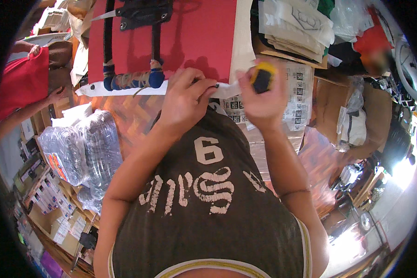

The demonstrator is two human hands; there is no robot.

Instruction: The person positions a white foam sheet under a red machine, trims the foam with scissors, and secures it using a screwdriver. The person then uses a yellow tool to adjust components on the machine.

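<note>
My right hand [266, 104], slightly blurred, is wrapped round a yellow and black tape measure [262, 78] at the right part of the table's near edge. To its left, my left hand [185, 99] is closed in a pinch at the white table edge [146, 89]. A small dark bit [216, 85] shows at its fingertips, too small to name. Beyond both hands a red sheet [204, 34] covers the tabletop. Just left of my left hand stands a black frame [156, 41], its foot bar [132, 80] wrapped in blue and patterned cloth.
Flat bags and papers [292, 28] are stacked at the far right of the table. Plastic-wrapped bundles [81, 148] lie at left, and an open cardboard box [326, 109] stands at right. A person in red [25, 85] is at the left; another person is at the far right.
</note>
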